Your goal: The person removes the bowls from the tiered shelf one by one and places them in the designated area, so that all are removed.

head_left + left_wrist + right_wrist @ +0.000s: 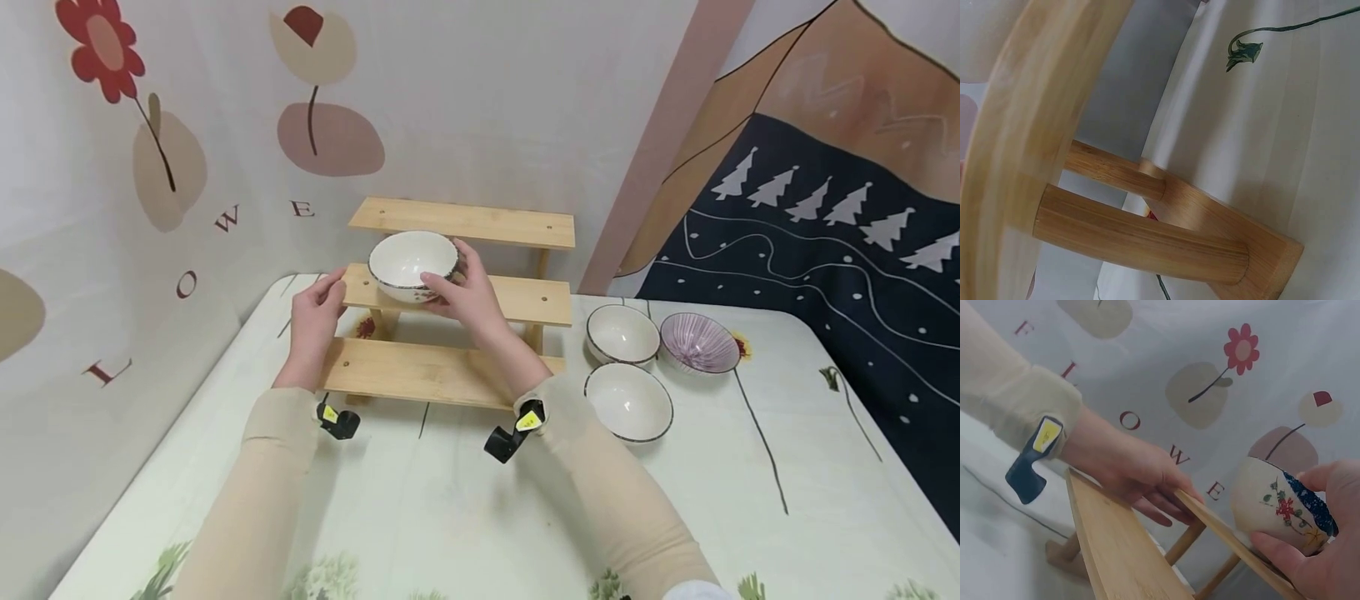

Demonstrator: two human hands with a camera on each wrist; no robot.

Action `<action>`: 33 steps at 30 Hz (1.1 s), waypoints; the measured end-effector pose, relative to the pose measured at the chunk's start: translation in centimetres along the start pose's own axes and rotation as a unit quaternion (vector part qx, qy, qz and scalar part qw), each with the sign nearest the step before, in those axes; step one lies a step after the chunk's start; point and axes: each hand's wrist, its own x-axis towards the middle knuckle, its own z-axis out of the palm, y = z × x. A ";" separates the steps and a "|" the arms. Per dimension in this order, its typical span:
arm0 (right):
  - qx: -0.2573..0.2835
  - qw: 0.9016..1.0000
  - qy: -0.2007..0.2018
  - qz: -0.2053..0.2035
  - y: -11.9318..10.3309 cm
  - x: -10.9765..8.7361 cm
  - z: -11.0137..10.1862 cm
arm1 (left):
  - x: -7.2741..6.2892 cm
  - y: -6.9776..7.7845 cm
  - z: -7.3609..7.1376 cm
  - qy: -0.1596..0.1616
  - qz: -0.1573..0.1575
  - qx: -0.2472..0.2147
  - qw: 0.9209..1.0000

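Note:
A white bowl with a dark rim and a painted red flower sits over the left part of the middle board of a stepped wooden rack. My right hand grips this bowl by its right side, thumb toward the near rim and fingers round the far side. In the right wrist view, the bowl's flowered wall is close over the board's edge. My left hand holds the left end of the middle board; in the right wrist view its fingers reach under the board.
To the right of the rack stand two white bowls with dark rims, a rear one and a nearer one. Beside them is a purple striped bowl. A printed cloth wall rises close behind the rack's top board.

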 end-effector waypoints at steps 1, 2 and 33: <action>0.006 1.000 0.005 0.004 -0.1 -0.1 0.0 | 0.0 0.0 0.1 -0.001 0.000 0.002 1.000; 0.013 1.000 0.009 0.007 -0.1 -0.2 0.0 | -0.1 0.1 0.1 -0.001 0.001 0.002 1.000; 0.032 0.999 0.020 0.003 -2.7 -6.6 -6.5 | 0.5 0.4 0.1 0.001 -0.012 0.013 1.000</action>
